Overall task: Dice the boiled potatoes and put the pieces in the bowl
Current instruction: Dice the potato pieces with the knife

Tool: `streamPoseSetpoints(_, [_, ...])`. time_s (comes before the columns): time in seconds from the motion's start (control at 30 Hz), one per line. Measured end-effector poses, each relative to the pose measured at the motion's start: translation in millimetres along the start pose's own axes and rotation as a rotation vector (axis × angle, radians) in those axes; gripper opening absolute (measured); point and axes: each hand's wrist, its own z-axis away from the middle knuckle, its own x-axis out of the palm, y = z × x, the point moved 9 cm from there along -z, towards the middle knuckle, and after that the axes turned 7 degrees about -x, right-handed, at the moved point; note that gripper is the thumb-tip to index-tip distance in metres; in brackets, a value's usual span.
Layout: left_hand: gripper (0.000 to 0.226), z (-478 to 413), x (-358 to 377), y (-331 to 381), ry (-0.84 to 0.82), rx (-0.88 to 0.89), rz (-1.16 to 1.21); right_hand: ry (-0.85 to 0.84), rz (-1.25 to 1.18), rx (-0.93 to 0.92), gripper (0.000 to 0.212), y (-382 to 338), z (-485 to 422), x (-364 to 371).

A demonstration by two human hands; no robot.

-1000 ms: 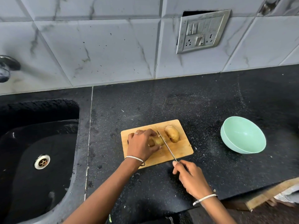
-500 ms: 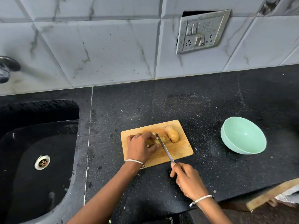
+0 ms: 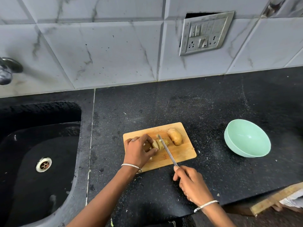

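The left hand (image 3: 139, 150) lies at the left end of the wooden cutting board (image 3: 180, 154), its fingers curled over and holding the partly sliced potato (image 3: 161, 143), with the thumb pressed against the potato's near side. The right hand (image 3: 191, 184) is off the board's near edge, over the counter, closed round the handle of the knife (image 3: 167, 149); the handle itself is hidden inside the fist and the forefinger reaches toward the blade. The blade runs slantwise away from the person and rests across the cut potato just right of the left fingertips, with a small pale scrap stuck to the steel. A few slices lean together under the left fingers. A second potato (image 3: 175, 136), whole and in its skin, lies on the far right part of the board, just beside the cut one. The mint-green bowl (image 3: 247, 140) stands on the black speckled countertop (image 3: 205, 108), well apart from the board to the right, tilted slightly toward the camera. Each wrist wears a thin silver bangle (image 3: 131, 165). To the left is a dark sink (image 3: 41, 110) with a metal drain (image 3: 43, 164), and a tap (image 3: 8, 71) juts from the grey marbled wall tiles (image 3: 106, 51). A switch panel (image 3: 206, 32) sits crooked in the wall above the board.
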Motion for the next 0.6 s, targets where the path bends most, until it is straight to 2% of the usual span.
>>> streamPoseSetpoints(0.23, [0.042,1.4,-5.8,-8.2,-0.016,0.004,0.002,-0.052,0.029,-0.032,0.042,-3.6,4.2,14.8])
streamPoseSetpoints(0.4, [0.047,2.1,-21.2,-14.1,0.044,-0.028,0.138,-0.067,0.047,-0.048,0.041,-6.5,2.4,25.6])
streamPoseSetpoints(0.6, [0.018,-2.0,-31.6,-19.1,0.073,-0.017,0.169,-0.121,0.046,-0.066,0.043,-13.4,2.2,30.5])
